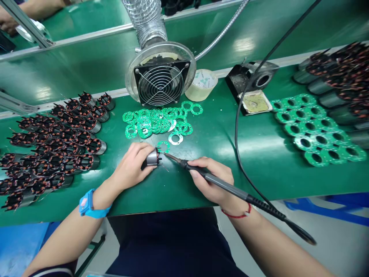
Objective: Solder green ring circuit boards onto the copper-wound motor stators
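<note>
My left hand (133,164) is closed around a motor stator (151,158), a short metal cylinder lying on its side with its wound end facing right. In my right hand (211,177) is a soldering iron (223,184), held like a pen. Its tip points left and reaches close to the stator's end and a small green ring-shaped circuit board (164,147); whether it touches either I cannot tell. Thin wires stick out below the stator's end. Just beyond lies a heap of green ring boards (155,122), with one pale ring (175,138) at its near edge.
Rows of stators (66,148) stand at left, more (343,84) at far right. A fume fan (161,82) with a foil duct faces me. Behind are a tape roll (201,84) and an iron stand with a sponge (255,103). Board panels (319,127) lie right. The black cable (236,134) loops nearby.
</note>
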`<state>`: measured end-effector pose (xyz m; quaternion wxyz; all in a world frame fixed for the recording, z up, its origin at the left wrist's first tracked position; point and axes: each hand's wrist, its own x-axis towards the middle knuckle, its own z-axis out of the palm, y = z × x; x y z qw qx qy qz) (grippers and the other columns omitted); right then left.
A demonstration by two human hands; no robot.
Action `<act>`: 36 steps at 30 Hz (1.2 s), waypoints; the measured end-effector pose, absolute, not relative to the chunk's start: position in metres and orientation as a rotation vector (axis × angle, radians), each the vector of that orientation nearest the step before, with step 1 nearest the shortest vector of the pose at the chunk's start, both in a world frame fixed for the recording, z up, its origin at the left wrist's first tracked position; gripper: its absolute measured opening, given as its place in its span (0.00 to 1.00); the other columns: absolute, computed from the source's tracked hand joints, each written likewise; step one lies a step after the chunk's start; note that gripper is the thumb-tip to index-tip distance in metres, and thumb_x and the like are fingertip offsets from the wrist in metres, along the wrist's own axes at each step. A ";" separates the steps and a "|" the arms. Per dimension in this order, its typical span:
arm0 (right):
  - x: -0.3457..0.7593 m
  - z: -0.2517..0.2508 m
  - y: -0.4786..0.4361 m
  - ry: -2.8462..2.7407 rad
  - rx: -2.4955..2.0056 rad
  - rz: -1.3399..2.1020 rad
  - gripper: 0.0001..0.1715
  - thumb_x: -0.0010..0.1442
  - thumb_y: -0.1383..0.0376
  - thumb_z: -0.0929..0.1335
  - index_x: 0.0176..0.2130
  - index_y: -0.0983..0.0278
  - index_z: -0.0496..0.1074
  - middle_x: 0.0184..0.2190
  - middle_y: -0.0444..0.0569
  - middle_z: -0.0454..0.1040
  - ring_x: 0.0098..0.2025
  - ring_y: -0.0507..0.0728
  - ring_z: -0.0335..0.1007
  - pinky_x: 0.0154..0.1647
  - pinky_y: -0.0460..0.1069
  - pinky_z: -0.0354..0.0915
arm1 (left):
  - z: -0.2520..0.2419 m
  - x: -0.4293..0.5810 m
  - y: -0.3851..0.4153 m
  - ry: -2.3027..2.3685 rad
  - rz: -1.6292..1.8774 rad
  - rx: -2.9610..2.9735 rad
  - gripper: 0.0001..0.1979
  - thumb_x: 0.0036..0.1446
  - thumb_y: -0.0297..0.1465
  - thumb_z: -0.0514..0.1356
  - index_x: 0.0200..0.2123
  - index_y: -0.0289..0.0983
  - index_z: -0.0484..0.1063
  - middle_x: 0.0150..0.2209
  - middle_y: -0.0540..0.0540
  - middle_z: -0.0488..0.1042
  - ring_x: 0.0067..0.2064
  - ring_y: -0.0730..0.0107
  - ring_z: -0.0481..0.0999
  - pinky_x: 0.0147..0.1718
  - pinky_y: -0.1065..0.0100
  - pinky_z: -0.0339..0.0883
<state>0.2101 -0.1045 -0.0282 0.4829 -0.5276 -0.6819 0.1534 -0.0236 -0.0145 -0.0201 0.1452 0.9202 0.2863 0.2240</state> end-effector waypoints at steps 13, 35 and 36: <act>0.209 -0.030 -0.104 -1.676 -1.308 0.406 0.06 0.57 0.68 0.66 0.38 0.61 0.71 0.27 0.45 0.77 0.26 0.52 0.73 0.27 0.47 0.69 | -0.021 -0.023 -0.014 0.835 0.629 2.635 0.22 0.57 0.31 0.60 0.54 0.37 0.59 0.47 0.39 0.69 0.48 0.58 0.68 0.47 0.55 0.66; 0.209 -0.030 -0.103 -1.733 -1.155 0.300 0.10 0.55 0.71 0.66 0.39 0.61 0.69 0.25 0.46 0.74 0.24 0.53 0.70 0.25 0.49 0.67 | -0.020 -0.022 -0.016 0.847 0.586 2.708 0.22 0.58 0.30 0.59 0.54 0.36 0.59 0.47 0.38 0.68 0.48 0.57 0.68 0.45 0.55 0.67; 0.209 -0.030 -0.103 -1.745 -1.153 0.309 0.09 0.56 0.71 0.66 0.39 0.61 0.69 0.25 0.46 0.75 0.24 0.53 0.70 0.25 0.49 0.68 | -0.020 -0.022 -0.016 0.846 0.586 2.708 0.22 0.58 0.30 0.59 0.54 0.37 0.59 0.47 0.38 0.68 0.48 0.57 0.68 0.45 0.55 0.67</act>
